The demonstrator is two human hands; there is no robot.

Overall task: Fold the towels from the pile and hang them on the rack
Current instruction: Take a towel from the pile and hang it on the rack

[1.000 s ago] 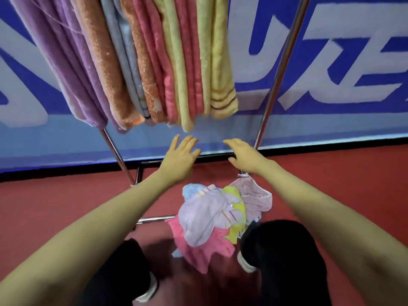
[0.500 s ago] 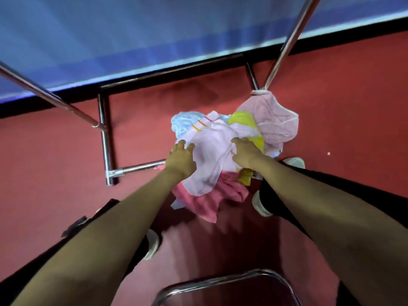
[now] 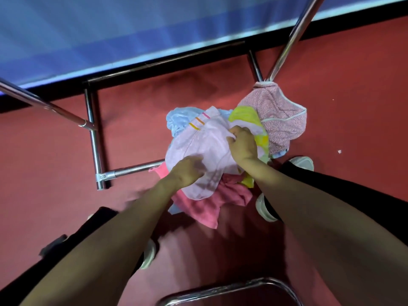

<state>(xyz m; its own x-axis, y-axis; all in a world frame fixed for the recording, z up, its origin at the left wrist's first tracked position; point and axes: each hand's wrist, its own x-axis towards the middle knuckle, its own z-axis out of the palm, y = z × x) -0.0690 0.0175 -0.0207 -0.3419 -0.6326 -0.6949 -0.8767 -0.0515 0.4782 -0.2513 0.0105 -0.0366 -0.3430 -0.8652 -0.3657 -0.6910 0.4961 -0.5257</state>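
Our left hand (image 3: 187, 173) had slid down the lilac towel (image 3: 205, 146), its grip too blurred to tell; our right hand (image 3: 242, 144) pinched a fold. The towel lay crumpled atop the pile (image 3: 209, 208) beside the rack (image 3: 95, 140), striped end toward the rack's back bar.

The top towel (image 3: 205, 146) is pale lilac with orange and pink stripes. The floor (image 3: 44, 162) is red, the wall (image 3: 110, 29) blue.

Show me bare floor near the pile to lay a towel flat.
Bare floor lies inside the rack base, left of the pile; more lies right of it. Crowded: around the shoes, where left hand and right hand meet the lilac towel.
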